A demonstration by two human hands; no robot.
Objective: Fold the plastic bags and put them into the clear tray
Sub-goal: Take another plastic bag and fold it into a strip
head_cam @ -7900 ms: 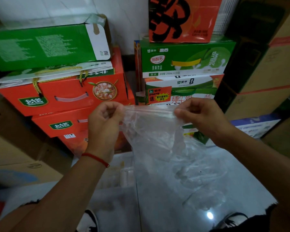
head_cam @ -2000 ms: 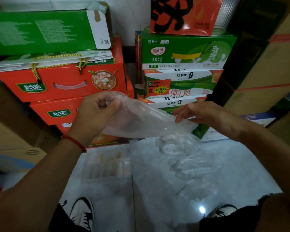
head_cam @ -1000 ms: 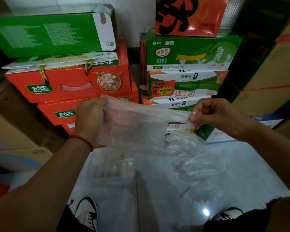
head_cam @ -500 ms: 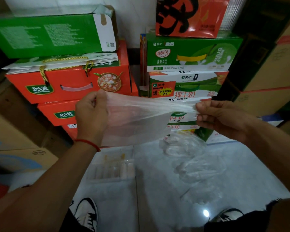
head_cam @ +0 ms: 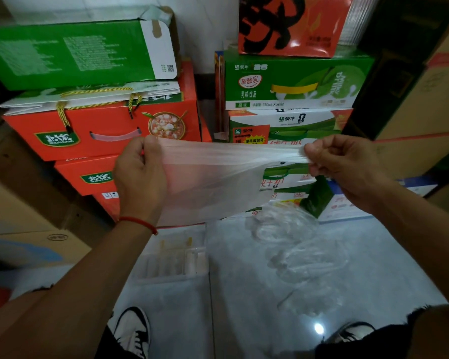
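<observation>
Both hands up at chest height with a bag [head_cam: 218, 177] stretched flat between them. Left hand [head_cam: 140, 177] pinches one end of the top edge, thumb and fingers clamped on the film; right hand [head_cam: 347, 167] pinches the other end, fingers curled round a bunched corner. The top edge is taut and the rest hangs below as a translucent panel, which looks doubled over. I'd judge the tension is there to pull wrinkles out and line up the edges before the next fold; thin film won't crease cleanly if slack. Tray [head_cam: 171, 257] sits on the floor [head_cam: 244, 307] below the left forearm, near the red boxes [head_cam: 101, 130], ribbed compartments visible; contents too washed out to tell. A loose pile of bags [head_cam: 301, 252] lies on the floor just right of the tray, under the right hand, so both stock and destination are within reach. Bag in hand is well above the tray, not yet small enough to drop in.
</observation>
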